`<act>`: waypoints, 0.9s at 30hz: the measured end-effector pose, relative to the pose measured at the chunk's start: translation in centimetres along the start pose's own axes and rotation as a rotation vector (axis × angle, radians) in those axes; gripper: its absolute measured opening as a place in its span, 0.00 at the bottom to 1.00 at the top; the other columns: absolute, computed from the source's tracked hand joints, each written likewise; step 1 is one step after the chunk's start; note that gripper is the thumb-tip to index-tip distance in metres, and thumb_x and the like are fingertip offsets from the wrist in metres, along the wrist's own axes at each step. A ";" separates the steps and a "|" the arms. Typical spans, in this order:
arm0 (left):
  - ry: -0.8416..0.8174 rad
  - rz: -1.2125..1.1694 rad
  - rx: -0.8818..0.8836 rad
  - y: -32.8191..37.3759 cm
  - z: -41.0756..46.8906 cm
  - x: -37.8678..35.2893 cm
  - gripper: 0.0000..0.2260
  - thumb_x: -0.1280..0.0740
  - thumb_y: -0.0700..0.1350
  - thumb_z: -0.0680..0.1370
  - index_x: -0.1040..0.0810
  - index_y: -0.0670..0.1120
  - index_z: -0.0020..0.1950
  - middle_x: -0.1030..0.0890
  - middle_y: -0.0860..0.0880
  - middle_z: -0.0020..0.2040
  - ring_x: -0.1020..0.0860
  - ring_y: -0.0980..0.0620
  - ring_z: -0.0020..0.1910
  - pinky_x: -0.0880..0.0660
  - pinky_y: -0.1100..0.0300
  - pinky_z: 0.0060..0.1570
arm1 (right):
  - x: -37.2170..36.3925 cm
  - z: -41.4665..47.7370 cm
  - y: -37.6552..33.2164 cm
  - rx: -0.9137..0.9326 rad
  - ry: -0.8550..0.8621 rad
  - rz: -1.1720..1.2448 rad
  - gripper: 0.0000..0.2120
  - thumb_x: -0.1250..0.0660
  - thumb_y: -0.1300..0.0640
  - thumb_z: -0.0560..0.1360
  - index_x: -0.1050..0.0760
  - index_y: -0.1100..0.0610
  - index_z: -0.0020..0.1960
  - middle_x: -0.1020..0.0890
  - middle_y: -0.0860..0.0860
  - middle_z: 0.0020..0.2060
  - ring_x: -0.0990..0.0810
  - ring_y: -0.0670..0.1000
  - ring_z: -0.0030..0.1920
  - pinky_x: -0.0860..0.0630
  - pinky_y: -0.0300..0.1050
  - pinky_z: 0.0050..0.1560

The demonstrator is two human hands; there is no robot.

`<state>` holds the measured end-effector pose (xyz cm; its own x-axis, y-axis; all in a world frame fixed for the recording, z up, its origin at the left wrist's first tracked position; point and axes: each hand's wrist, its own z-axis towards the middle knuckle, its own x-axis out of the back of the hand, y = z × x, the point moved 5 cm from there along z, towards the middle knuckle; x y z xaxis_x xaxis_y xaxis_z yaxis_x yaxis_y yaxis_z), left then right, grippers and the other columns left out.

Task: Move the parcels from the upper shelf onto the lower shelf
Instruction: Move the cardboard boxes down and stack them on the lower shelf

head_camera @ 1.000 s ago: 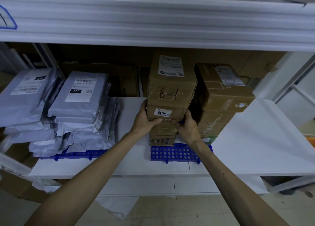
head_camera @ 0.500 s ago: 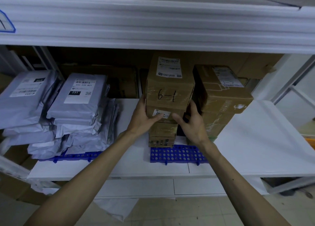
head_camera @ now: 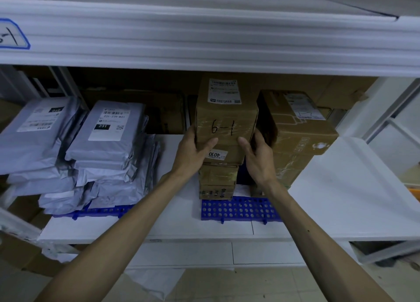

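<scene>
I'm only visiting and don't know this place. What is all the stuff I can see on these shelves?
Box marked 6-1: one, brown, top of the middle stack on the lower shelf.
Boxes beneath it: at least three, brown, same stack.
Right-hand boxes: at least two, brown, stacked just right of the middle stack.
Mailer bags: many, grey, two piles at the shelf's left end.
Perforated mats: two, blue, under the piles and stacks.
Upper shelf: one, white, across the top.
Label: one, blue-outlined, left end of the upper shelf's edge.
Left hand: grips the 6-1 box's left side.
Right hand: grips its right side.
</scene>
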<state>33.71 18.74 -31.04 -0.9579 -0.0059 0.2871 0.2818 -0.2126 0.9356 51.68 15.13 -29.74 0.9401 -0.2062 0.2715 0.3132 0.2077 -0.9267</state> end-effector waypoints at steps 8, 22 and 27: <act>0.020 0.025 0.000 0.0 0.0 -0.2 0.22 0.30 0.48 0.77 0.30 0.45 0.69 0.22 0.52 0.59 0.25 0.68 0.51 0.29 0.78 0.46 | 0.2 0.9 0.1 -0.023 -0.004 -0.032 0.20 0.40 0.53 0.81 0.34 0.55 0.71 0.23 0.45 0.56 0.24 0.33 0.49 0.27 0.25 0.46; 0.024 0.105 -0.062 0.1 -0.2 0.0 0.23 0.30 0.46 0.77 0.31 0.45 0.70 0.23 0.53 0.61 0.25 0.62 0.58 0.28 0.68 0.57 | 0.4 0.3 1.1 -0.039 -0.032 -0.070 0.23 0.34 0.50 0.77 0.35 0.52 0.71 0.23 0.50 0.63 0.25 0.48 0.64 0.25 0.51 0.63; 0.040 0.129 -0.092 -0.3 -0.9 0.1 0.18 0.34 0.46 0.79 0.29 0.45 0.68 0.22 0.50 0.61 0.25 0.59 0.59 0.26 0.61 0.60 | 0.3 -1.2 1.6 -0.045 -0.049 -0.082 0.22 0.34 0.52 0.77 0.34 0.51 0.70 0.23 0.48 0.63 0.25 0.47 0.63 0.24 0.48 0.62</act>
<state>33.51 17.89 -31.45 -0.9160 -0.0775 0.3936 0.3981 -0.2962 0.8682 52.33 14.26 -31.43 0.9172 -0.1738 0.3585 0.3843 0.1483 -0.9112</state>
